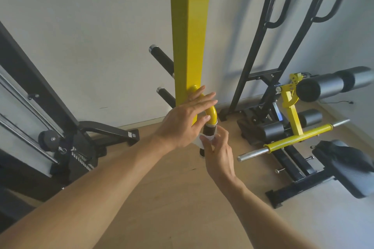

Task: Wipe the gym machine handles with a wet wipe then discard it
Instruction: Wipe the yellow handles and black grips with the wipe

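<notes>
A yellow upright beam (189, 46) carries a curved yellow bar (211, 112) that ends in a black grip handle (208, 130) with a chrome end cap. A white wet wipe (202, 140) is wrapped around the lower part of that grip. My right hand (219, 154) pinches the wipe against the handle from the right. Fingers spread, my left hand (187, 119) lies over the curved bar, its thumb near the top of the grip. Two more black handles (162, 59) (166, 95) stick out to the left behind the beam.
A black cable machine with guide rods (30, 107) fills the left. At the right stand a black ladder frame (283, 36), a yellow leg-curl arm with foam rollers (323, 87), a yellow-and-chrome bar (291, 141) and a padded bench (348, 170). Wooden floor (182, 198) lies below.
</notes>
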A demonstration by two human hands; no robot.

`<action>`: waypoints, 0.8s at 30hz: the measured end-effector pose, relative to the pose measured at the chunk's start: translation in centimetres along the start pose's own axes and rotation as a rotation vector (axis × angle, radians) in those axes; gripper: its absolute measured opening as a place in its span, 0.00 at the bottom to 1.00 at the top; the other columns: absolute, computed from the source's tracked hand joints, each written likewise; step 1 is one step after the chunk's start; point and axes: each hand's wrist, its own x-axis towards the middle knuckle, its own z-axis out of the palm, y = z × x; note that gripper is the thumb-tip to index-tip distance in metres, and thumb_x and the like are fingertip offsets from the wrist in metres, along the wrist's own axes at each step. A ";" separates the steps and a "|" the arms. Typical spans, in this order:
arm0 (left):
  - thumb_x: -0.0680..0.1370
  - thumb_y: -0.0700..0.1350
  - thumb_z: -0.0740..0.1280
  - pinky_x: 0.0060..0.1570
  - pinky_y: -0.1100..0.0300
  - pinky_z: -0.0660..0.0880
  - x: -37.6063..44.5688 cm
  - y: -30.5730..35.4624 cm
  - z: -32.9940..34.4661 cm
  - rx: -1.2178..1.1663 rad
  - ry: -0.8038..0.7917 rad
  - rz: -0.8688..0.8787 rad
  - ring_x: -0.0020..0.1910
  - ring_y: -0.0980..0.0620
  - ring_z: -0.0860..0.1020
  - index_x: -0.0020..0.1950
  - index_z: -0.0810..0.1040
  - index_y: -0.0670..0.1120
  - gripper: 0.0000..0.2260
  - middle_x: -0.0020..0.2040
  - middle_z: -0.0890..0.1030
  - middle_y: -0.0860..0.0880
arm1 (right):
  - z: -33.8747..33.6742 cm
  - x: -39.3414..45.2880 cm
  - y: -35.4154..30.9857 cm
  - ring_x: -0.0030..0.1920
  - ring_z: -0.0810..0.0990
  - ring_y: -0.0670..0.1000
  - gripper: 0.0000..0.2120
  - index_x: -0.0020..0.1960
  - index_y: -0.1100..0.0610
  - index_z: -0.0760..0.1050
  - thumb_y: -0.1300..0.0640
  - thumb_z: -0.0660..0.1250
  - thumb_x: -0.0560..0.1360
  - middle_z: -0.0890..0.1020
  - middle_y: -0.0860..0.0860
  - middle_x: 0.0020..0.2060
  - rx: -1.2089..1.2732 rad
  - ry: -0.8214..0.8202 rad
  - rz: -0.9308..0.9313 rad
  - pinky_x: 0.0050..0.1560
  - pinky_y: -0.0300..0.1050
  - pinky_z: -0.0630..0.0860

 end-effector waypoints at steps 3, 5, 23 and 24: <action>0.82 0.46 0.66 0.69 0.59 0.66 0.0 0.0 0.0 0.011 -0.003 0.004 0.79 0.62 0.54 0.75 0.71 0.51 0.21 0.77 0.66 0.59 | -0.8 0.3 -1.5 0.43 0.79 0.40 0.10 0.59 0.48 0.69 0.49 0.65 0.80 0.81 0.41 0.42 0.079 0.103 0.034 0.36 0.28 0.69; 0.82 0.46 0.65 0.68 0.60 0.65 -0.1 -0.1 0.0 0.027 0.000 0.011 0.79 0.61 0.54 0.75 0.70 0.51 0.21 0.76 0.64 0.60 | -0.8 0.3 -1.8 0.48 0.78 0.37 0.09 0.61 0.47 0.73 0.49 0.64 0.81 0.80 0.38 0.45 0.084 0.163 -0.014 0.41 0.28 0.70; 0.84 0.41 0.59 0.72 0.66 0.60 0.1 -0.2 -0.4 0.018 -0.046 0.049 0.80 0.61 0.53 0.76 0.70 0.48 0.19 0.77 0.67 0.56 | 2.4 -0.4 3.3 0.49 0.82 0.54 0.09 0.60 0.49 0.73 0.51 0.64 0.80 0.83 0.47 0.48 -0.012 0.047 0.092 0.41 0.43 0.75; 0.84 0.40 0.59 0.72 0.65 0.60 0.1 -0.2 -0.3 0.017 -0.048 0.054 0.80 0.61 0.53 0.76 0.70 0.48 0.19 0.77 0.67 0.55 | 2.1 -0.1 2.6 0.48 0.81 0.53 0.09 0.60 0.49 0.73 0.51 0.64 0.80 0.83 0.47 0.47 0.011 0.074 0.065 0.41 0.43 0.74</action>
